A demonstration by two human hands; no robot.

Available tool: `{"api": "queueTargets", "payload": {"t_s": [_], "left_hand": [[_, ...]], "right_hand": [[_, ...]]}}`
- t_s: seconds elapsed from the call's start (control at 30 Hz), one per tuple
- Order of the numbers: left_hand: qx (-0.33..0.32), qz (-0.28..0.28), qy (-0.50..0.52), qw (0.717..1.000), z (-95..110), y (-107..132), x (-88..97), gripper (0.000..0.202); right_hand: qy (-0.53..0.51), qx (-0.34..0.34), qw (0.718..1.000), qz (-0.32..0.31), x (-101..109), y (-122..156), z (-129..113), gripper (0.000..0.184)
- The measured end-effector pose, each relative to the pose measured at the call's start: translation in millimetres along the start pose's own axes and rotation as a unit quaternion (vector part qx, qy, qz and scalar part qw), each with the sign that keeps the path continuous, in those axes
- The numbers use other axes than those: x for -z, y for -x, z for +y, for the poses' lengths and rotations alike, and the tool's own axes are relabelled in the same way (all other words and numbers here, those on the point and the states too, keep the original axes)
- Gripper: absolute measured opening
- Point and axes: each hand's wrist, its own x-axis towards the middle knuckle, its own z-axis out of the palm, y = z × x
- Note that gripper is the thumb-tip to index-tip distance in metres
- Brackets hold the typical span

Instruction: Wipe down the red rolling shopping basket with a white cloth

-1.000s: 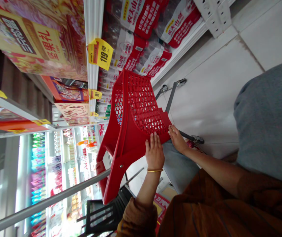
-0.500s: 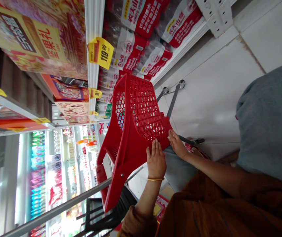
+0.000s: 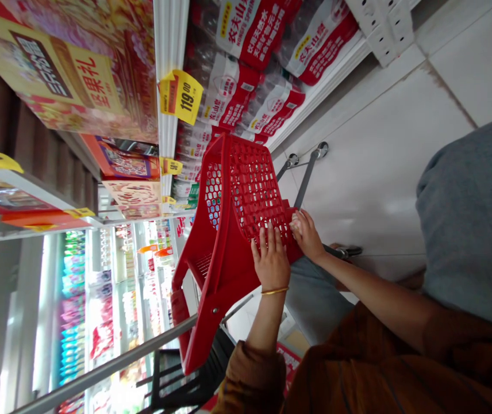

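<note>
Bright even light; floor tiles (image 3: 396, 207) glare; far shelves (image 3: 73, 310) blurred.

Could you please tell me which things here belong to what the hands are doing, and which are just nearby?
In use: left hand; right hand; red plastic shopping basket.
Just nearby: shrink-wrapped bottled water packs; yellow price tag; tiled floor.
</note>
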Motion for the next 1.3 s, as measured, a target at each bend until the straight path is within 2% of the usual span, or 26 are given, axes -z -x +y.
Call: {"api": "queueTargets", "payload": {"t_s": [0.13, 0.3, 0.43, 0.57, 0.8, 0.9, 1.1, 1.2, 1.3], "left_hand": [[0.017, -0.022, -0.011, 1.0, 2, -17, -12.0, 0.052], [0.009, -0.032, -0.016, 0.999, 5, -19, -11.6, 0.053], [0.011, -0.035, -0.015, 0.999, 8, -21, -9.2, 0.054], [0.0, -0.041, -0.003, 0.999, 16, -28, -14.9, 0.055], [0.014, -0.051, -0.008, 0.999, 21, -33, -30.5, 0.053], [0.007, -0.051, -0.008, 0.999, 20, -32, -29.4, 0.055], [0.018, -0.056, -0.016, 0.998, 23, -30, -22.6, 0.054], [0.038, -0.052, -0.003, 0.998, 24, -30, -22.2, 0.055], [0.042, -0.059, 0.004, 0.997, 24, -30, -20.6, 0.054]], "right_hand": [[-0.011, -0.005, 1.0, 0.002, -5, -31, -5, 0.052], [-0.013, -0.02, 0.999, -0.023, -8, -38, 0, 0.052], [-0.013, -0.01, 1.0, -0.014, -10, -30, 4, 0.049], [-0.011, -0.004, 1.0, -0.026, -10, -12, 8, 0.047], [-0.019, 0.022, 0.998, -0.051, 7, 17, 12, 0.045], [-0.024, 0.02, 0.999, -0.039, 10, 5, 6, 0.043], [-0.058, 0.025, 0.998, -0.023, -2, -46, -24, 0.047], [-0.071, 0.043, 0.995, -0.059, -8, -51, -29, 0.047], [-0.067, 0.047, 0.994, -0.071, -10, -43, -26, 0.046]]}}
